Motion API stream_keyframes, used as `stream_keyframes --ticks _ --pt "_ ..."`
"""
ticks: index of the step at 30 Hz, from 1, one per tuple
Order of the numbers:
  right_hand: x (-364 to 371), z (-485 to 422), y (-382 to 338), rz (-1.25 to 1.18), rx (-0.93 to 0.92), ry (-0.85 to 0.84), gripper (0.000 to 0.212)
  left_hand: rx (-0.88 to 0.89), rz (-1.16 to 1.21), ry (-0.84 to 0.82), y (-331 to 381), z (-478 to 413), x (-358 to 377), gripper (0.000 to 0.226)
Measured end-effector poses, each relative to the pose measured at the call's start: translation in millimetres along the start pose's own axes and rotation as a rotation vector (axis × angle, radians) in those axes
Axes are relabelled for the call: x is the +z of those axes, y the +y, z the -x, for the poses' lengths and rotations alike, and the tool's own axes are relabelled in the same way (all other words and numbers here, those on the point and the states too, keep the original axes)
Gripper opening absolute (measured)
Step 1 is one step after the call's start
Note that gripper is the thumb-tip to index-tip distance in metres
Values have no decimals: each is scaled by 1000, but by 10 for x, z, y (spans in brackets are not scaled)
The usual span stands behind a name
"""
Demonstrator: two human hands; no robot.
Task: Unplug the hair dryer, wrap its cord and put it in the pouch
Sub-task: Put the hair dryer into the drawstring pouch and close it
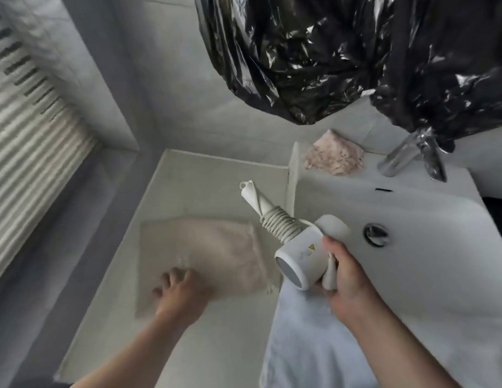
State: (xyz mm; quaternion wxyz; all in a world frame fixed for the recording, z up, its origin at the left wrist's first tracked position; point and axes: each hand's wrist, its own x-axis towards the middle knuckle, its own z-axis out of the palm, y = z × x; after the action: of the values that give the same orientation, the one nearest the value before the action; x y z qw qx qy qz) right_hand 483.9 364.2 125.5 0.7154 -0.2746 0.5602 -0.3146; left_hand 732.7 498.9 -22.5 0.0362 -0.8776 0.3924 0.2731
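My right hand [345, 278] grips a white hair dryer [300, 259] by its barrel, held above the counter's right edge beside the sink. Its cord [279, 224] is coiled tightly around the folded handle, which points up and left, and the plug [329, 271] is pinned under my fingers. A beige cloth pouch [216, 253] lies flat on the counter to the left of the dryer. My left hand [181, 289], blurred, rests on the pouch's near left corner with fingers spread; whether it pinches the cloth is unclear.
A white sink [412, 247] with a drain [375, 234] and a chrome tap [412, 158] sits at the right. A crumpled pinkish cloth [335, 158] lies on its back rim. Black plastic [328, 51] hangs overhead. A white towel [306, 331] drapes over the counter's front. A slatted blind [34, 135] is at the left.
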Motion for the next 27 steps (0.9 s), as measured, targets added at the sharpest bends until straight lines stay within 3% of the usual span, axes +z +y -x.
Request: stream_keyframes --ticks 5,8,11,14,16,20,22,27 --pt "55 203 87 -34 -43 68 23 141 -121 113 -227 -449 -164 86" --pt "74 345 168 -48 -71 115 22 216 -143 109 -268 -624 -289 75" --pt "106 503 263 -41 -60 159 22 306 -5 68 -107 -474 -331 58" --pt "138 637 365 -19 -49 182 24 442 -20 50 64 -50 -210 61" --pt "166 708 452 -3 -40 195 24 432 -77 7 31 70 -99 64" --pt "202 865 680 48 -15 214 28 446 -103 -20 -102 -58 -87 42" --pt "227 945 799 102 0 192 43 453 -53 -35 -134 -131 -191 33" --pt "295 1058 1165 106 10 169 49 391 153 -20 -323 -332 -456 26"
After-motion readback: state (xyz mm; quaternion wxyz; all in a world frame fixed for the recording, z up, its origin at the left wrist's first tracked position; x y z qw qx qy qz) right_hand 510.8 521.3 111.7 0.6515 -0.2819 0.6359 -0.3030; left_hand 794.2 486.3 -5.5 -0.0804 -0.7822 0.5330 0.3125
